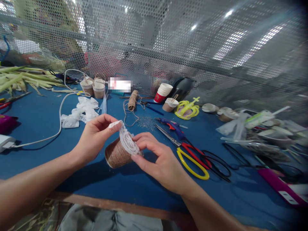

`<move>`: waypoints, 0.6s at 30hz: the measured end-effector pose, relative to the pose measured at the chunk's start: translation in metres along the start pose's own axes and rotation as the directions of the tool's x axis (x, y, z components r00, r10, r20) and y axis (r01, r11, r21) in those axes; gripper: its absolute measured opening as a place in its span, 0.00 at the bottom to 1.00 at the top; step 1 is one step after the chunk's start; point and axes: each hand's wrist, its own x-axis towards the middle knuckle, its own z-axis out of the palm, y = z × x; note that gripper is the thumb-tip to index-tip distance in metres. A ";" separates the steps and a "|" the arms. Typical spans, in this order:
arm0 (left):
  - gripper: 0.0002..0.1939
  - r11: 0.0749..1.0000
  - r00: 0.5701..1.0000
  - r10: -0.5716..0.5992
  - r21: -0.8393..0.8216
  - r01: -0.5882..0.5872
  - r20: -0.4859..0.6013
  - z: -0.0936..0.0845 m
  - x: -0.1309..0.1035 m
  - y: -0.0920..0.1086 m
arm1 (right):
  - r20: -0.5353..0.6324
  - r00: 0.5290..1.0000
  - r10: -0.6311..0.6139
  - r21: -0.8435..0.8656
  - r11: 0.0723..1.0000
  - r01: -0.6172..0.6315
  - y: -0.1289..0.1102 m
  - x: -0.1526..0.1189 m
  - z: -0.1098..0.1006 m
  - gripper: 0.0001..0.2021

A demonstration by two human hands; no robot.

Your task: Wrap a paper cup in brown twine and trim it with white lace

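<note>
Holding steady from way over here: I've got a brown, twine-wrapped cup [115, 154] tipped over at a slant, above the near part of the plain blue tabletop [44, 115], with a white lace strip [127, 142] against its upper-right end. My left hand [95, 138] pinches the lace's loose end, thumb against fingers. My right hand [157, 157] has its fingertips closed on the lace-covered edge of the cup. Can't tell if the cup touches the table.

Main worry: pull too hard on the left and I reckon the lace could pucker or slip off the edge. A loose right grip might let the cup twist. If there's fresh glue under there (can't see any), fingers could stick or get burned.

Off to the right, a blue glue gun with a red trigger [173, 126] lies beside long scissors with yellow and red handles [180, 146]; a stray forearm could knock either. Further back sits a brown twine spool [132, 101].
</note>
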 end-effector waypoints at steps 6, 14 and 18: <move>0.08 0.999 0.999 -0.031 0.043 0.031 -0.009 -0.001 0.000 -0.002 | -0.002 1.000 -0.016 0.025 1.000 0.016 0.001 -0.001 0.000 0.04; 0.09 0.994 0.997 -0.076 0.078 0.074 0.015 0.000 0.001 -0.002 | -0.001 0.999 -0.037 0.014 0.999 0.037 0.000 -0.001 0.001 0.05; 0.10 0.990 0.994 -0.104 0.099 0.102 0.022 0.000 0.000 -0.003 | 0.000 0.999 -0.054 0.000 0.999 0.054 -0.001 -0.001 0.001 0.05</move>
